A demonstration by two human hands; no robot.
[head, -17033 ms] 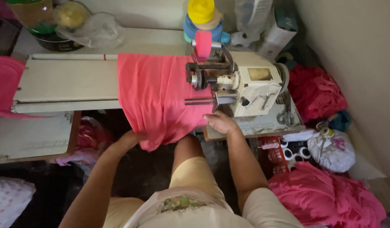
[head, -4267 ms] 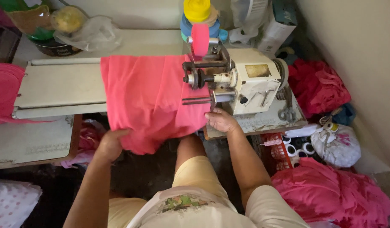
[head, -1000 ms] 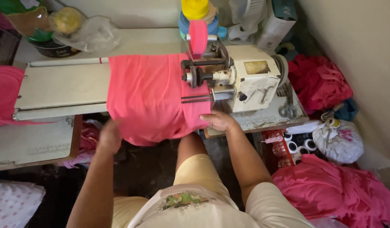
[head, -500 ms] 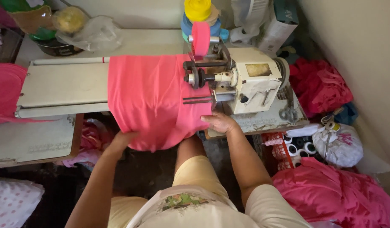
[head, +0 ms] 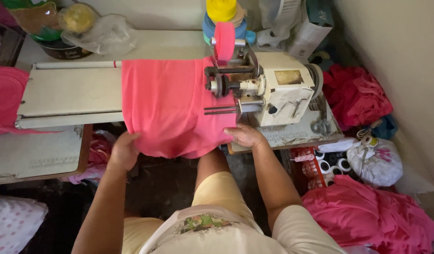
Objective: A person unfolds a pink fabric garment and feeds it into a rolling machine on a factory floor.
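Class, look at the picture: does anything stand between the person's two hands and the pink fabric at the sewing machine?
Nothing visible does. The left hand grips the pink fabric at its hanging lower edge, and the right hand rests on its right corner beside the cream sewing machine.

A plain pink cloth [head: 172, 106] hangs smooth over the table edge, its lower hem gathered under the left hand's fingers [head: 132, 138] and its right corner pinned flat beneath the right hand's fingertips [head: 230, 132]
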